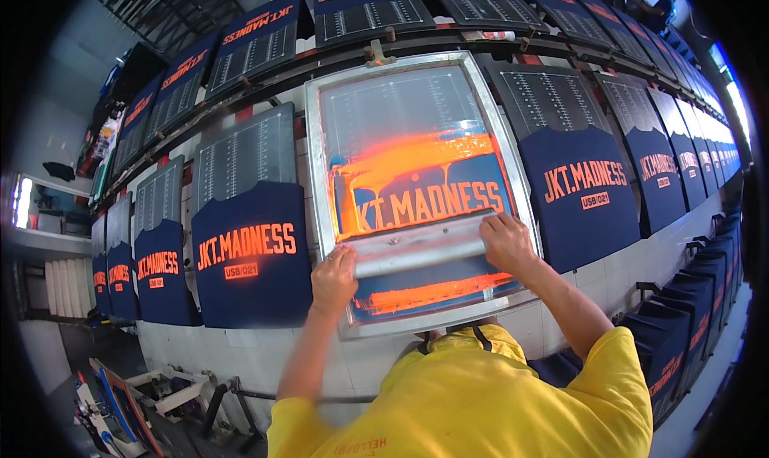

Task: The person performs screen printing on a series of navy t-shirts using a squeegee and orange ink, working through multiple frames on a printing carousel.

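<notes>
A wide squeegee [420,248] with a pale metal-looking holder lies across a screen-printing frame [316,163] in front of me. My left hand [334,282] is closed round its left end, and my right hand [508,246] grips the right end. Bright orange ink [416,155] is smeared over the upper part of the mesh, with drips running down. Orange lettering shows through just above the squeegee. Another streak of orange ink [436,294] runs along the near end of the screen. The squeegee's blade edge is hard to make out.
Dark blue shirt pieces with orange print lie on boards either side, such as one shirt piece [250,246] at left and another [581,189] at right. A second row of boards [372,25] stands beyond a dark rail [276,80]. Draped dark garments [681,318] line the lower right.
</notes>
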Demonstrator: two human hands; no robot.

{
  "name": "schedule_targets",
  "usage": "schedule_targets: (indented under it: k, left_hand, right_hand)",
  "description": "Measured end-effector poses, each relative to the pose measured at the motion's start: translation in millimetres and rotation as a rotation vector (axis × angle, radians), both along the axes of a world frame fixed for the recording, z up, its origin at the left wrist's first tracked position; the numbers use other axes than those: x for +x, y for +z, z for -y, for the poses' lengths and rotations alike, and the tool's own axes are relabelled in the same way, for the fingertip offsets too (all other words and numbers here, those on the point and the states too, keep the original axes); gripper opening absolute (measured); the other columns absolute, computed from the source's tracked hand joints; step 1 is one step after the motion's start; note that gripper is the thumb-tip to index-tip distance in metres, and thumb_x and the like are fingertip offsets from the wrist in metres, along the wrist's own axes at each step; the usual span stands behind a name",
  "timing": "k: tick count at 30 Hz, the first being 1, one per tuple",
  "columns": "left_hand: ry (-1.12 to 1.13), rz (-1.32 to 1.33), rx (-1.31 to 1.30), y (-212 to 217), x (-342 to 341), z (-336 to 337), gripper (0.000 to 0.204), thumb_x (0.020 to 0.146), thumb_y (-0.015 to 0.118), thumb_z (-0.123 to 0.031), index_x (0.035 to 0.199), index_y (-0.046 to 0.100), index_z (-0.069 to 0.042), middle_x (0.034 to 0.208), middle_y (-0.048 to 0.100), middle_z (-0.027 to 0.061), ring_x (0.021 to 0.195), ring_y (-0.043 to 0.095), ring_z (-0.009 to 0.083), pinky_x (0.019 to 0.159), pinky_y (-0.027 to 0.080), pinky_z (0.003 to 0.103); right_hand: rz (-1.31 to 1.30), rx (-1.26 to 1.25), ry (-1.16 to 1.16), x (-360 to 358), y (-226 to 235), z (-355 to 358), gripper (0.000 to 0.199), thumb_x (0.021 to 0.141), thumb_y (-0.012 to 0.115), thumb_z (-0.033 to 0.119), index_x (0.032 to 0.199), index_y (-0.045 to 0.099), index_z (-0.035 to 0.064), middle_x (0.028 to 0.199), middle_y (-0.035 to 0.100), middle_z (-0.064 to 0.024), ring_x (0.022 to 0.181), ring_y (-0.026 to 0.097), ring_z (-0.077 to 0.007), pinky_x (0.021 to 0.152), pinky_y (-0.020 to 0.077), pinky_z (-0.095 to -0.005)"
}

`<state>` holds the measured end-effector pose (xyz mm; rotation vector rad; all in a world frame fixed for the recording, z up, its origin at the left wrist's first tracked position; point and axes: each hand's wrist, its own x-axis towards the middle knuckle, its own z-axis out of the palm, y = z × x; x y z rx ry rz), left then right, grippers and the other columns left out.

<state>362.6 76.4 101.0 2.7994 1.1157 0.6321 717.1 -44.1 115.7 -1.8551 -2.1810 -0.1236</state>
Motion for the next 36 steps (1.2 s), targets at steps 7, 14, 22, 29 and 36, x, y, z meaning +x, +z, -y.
schedule_targets:
  k: [7, 14, 22, 29, 36]
  left_hand:
    - [0.023, -0.017, -0.066, -0.8, 29.2, -87.0, 0.036, 0.064, 0.065, 0.005, 0.097, 0.065, -0.007, 0.097, 0.069, 0.0086, 0.093, 0.069, 0.0273, 0.076, 0.058, 0.038]
    - [0.054, -0.125, -0.195, 25.1, 49.0, -132.7, 0.040, 0.066, 0.062, 0.005, 0.104, 0.070, -0.005, 0.099, 0.071, 0.0152, 0.087, 0.069, 0.0340, 0.077, 0.057, 0.043]
    - [0.095, -0.135, -0.284, 53.8, 50.6, -137.8, 0.034, 0.067, 0.060, 0.004, 0.098, 0.072, -0.006, 0.096, 0.069, 0.0179, 0.087, 0.067, 0.0386, 0.078, 0.055, 0.046]
    - [0.072, -0.023, -0.108, 93.0, 51.7, -125.6, 0.020, 0.070, 0.063, 0.004, 0.087, 0.069, -0.004, 0.088, 0.069, 0.0155, 0.082, 0.066, 0.0379, 0.072, 0.054, 0.046]
    - [0.102, -0.012, -0.048, 120.6, 39.0, -64.7, 0.030, 0.069, 0.066, 0.003, 0.097, 0.068, -0.005, 0.096, 0.069, 0.0119, 0.087, 0.067, 0.0342, 0.074, 0.055, 0.044]
  right_hand:
    - [0.060, -0.132, -0.081, 26.9, 8.5, -84.1, 0.018, 0.066, 0.071, 0.006, 0.082, 0.064, 0.0054, 0.086, 0.065, -0.0104, 0.087, 0.066, -0.0293, 0.069, 0.0566, -0.0416]
    - [0.137, -0.345, -0.070, 50.2, 31.6, -138.4, 0.018, 0.072, 0.072, 0.016, 0.087, 0.069, 0.0064, 0.084, 0.070, -0.0119, 0.082, 0.069, -0.0308, 0.071, 0.0565, -0.0422]
    - [0.138, -0.356, -0.102, 50.1, 73.0, -153.8, 0.017, 0.074, 0.065, 0.016, 0.088, 0.071, 0.0087, 0.083, 0.071, -0.0123, 0.082, 0.070, -0.0317, 0.071, 0.0558, -0.0428]
    - [0.098, -0.109, -0.081, 54.4, 108.4, -139.8, 0.012, 0.075, 0.064, 0.011, 0.085, 0.069, 0.0070, 0.081, 0.069, -0.0107, 0.078, 0.068, -0.0318, 0.068, 0.0551, -0.0430]
    - [0.045, 0.056, -0.069, 44.7, 120.0, -78.1, 0.011, 0.068, 0.069, 0.009, 0.077, 0.063, 0.0070, 0.079, 0.065, -0.0097, 0.079, 0.065, -0.0320, 0.070, 0.0535, -0.0444]
